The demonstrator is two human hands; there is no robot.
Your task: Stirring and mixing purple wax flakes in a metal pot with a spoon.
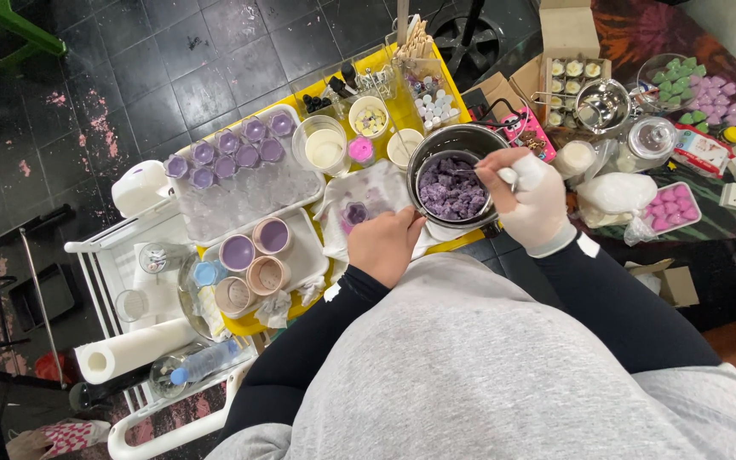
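Seen from above, a person works at a crowded yellow worktop (402, 111). At far left a paper towel roll (129, 349) lies on a white trolley, beside a plastic bottle (202, 362). Next come four round pots (253, 260), some filled with lilac wax, and behind them a tray of small purple-filled glass jars (232, 153).

The bare left hand (385, 247) rests curled on a stained white cloth (368, 200), its grip loosely closed; whether it pinches anything I cannot tell. A tiny purple-stained cup (356, 212) sits just beside its knuckles.

Right of centre stands a metal pot (453, 162) holding crumbly purple wax chunks (451, 192). The pot looks rigid and moderately heavy, possibly warm; its rim is the likely place to steady it. The chunks look light and brittle.

The gloved right hand (534, 200) pinches a thin utensil (483, 173) that reaches into the chunks.

Close cups of white and pink material crowd the pot's far side. Farther right are a glass jar (651, 140), a tray of pink shapes (673, 209) and green and lilac moulded pieces (696, 89).
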